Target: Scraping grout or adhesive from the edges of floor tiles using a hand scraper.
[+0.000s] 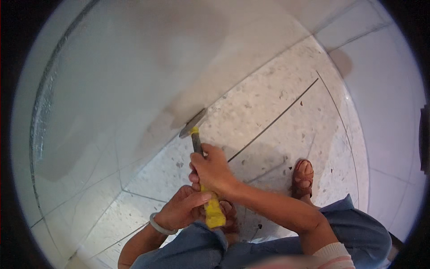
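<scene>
A hammer [195,141] with a long, narrow dark head and a black and yellow handle stands slanted in front of me. Its head lies at the seam where the glossy pale wall [148,67] meets the speckled floor [264,103]; whether it touches the wall, I cannot tell. My right hand [212,169] is wrapped round the black upper part of the handle. Lower down, my left hand [184,207], with a pale bangle on its wrist, closes on the yellow part. The handle's thick yellow butt sticks out below both hands.
My right foot in a brown sandal [303,179] stands on the floor; the left sandal [230,217] is partly hidden behind the handle. A thin dark strip [277,119] runs across the floor. A light tiled wall [389,112] rises at the right. Small dark chips [260,226] lie about.
</scene>
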